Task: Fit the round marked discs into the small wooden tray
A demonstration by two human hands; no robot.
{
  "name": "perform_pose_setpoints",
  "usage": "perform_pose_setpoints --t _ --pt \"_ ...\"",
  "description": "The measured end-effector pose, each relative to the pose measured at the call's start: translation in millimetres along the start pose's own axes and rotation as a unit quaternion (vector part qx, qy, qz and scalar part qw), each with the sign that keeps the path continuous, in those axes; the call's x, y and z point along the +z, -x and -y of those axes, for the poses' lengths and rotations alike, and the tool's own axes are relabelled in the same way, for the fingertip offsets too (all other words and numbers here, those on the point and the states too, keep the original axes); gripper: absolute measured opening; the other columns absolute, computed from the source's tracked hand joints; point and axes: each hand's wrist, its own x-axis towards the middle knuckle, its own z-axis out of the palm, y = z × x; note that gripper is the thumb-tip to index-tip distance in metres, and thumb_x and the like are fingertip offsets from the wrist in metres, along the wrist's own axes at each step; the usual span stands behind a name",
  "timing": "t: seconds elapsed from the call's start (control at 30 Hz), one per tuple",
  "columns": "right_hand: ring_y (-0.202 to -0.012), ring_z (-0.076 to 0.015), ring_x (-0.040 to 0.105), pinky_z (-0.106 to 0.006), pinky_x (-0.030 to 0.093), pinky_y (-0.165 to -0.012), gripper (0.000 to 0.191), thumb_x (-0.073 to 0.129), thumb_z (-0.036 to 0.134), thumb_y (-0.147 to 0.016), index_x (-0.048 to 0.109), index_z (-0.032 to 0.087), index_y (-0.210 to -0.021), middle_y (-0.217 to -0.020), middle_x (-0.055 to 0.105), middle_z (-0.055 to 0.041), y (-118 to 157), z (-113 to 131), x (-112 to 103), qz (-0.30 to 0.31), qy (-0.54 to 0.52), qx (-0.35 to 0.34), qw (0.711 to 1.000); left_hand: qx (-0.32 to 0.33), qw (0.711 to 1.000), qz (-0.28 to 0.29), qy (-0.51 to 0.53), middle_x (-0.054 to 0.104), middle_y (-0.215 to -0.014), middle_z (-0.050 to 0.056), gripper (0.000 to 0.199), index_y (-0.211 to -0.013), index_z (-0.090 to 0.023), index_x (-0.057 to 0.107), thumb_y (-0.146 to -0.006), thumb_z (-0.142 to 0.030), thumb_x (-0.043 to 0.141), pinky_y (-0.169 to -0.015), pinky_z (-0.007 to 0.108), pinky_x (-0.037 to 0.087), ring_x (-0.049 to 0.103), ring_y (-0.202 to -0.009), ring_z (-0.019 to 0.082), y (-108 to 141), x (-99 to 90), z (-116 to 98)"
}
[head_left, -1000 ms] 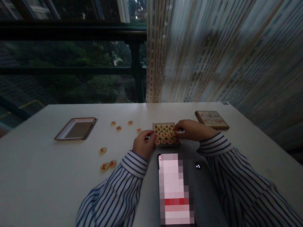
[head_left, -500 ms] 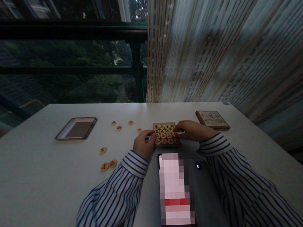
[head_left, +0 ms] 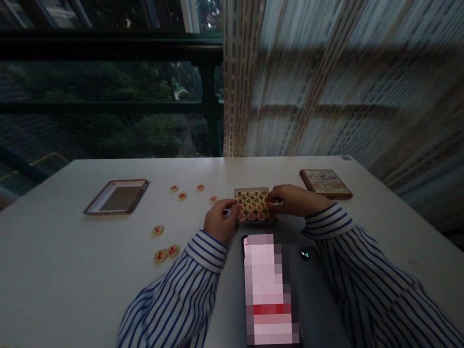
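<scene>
A small clear box [head_left: 256, 223] filled with rows of round Chinese chess pieces [head_left: 250, 208] sits on the white table in front of me. Black-marked pieces fill the far rows and red-marked ones the near rows. At the box's left side, my left hand [head_left: 220, 221] is closed, thumb and fingers pinching near the edge. My right hand [head_left: 294, 200] is bent over the right side, its fingertips on the edge and hiding part of the end pieces. Whether a loose piece is under either hand's fingertips, I cannot see.
Several loose red-marked pieces [head_left: 158, 231] lie to the left. A shallow tray or lid [head_left: 116, 198] is at the far left, a printed box [head_left: 325, 184] at the right. A phone [head_left: 270, 289], its screen blurred out, and a dark grey object [head_left: 320, 298] lie nearest me.
Both hands and the box stay almost where they were. The hanging string curtain behind the table has shifted.
</scene>
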Motion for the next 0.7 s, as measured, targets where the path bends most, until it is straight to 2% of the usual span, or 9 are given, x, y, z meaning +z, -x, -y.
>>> perform_pose_setpoints --t 0.33,0.5,0.7 --pt "-0.075 -0.0178 0.059 -0.027 0.04 -0.065 0.026 0.051 0.034 -0.077 0.068 0.018 -0.089 -0.083 0.066 -0.0074 -0.6 -3.3 1.7 0.013 0.001 0.001 1.0 0.0 1.0 -0.003 0.002 0.066 -0.091 0.009 0.023 -0.089 -0.016 0.065 -0.075 -0.031 0.054 -0.07 0.031 0.05 0.061 -0.081 0.018 -0.1 1.4 1.1" --pt "-0.076 -0.0179 0.059 -0.027 0.041 -0.064 0.028 0.05 0.034 -0.078 0.067 0.02 -0.095 -0.085 0.066 -0.0071 0.0 -2.6 0.8 0.009 -0.001 0.008 1.0 0.005 1.0 -0.003 0.002 0.066 -0.091 0.01 0.022 -0.089 -0.015 0.064 -0.076 -0.031 0.054 -0.072 0.032 0.05 0.061 -0.083 0.019 -0.4 1.5 1.6" --pt "-0.076 -0.0177 0.058 -0.027 0.041 -0.066 0.03 0.048 0.032 -0.079 0.066 0.02 -0.1 -0.086 0.066 -0.0073 0.0 -2.1 0.6 0.014 -0.006 -0.017 1.0 0.007 1.0 -0.006 -0.004 0.066 -0.091 0.01 0.023 -0.089 -0.015 0.064 -0.076 -0.03 0.054 -0.072 0.032 0.05 0.061 -0.084 0.019 -0.1 1.3 0.6"
